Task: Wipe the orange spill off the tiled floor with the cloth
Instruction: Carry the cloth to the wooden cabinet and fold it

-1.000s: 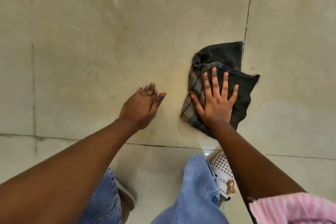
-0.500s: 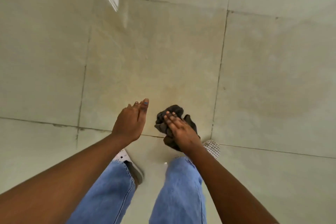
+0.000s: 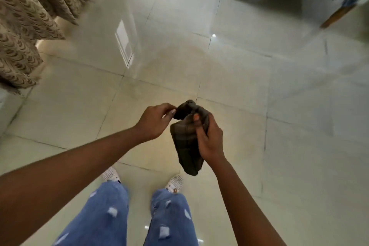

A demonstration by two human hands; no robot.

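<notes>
Gripping the bunched cloth (image 3: 186, 138), right hand (image 3: 209, 140) curls; left hand (image 3: 154, 122) pinches its top corner

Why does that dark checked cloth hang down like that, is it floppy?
Probably floppy: the dark checked cloth sags below the right hand gripping it. It likely weighs little, since the left hand lifts a corner with just a pinch. It seems unlikely to slip, being bunched in the fingers.

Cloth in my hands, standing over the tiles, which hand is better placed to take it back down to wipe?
Probably the right hand: its fingers are wrapped round the bunched dark plaid cloth and carry it, while the left hand only pinches one corner.
</notes>
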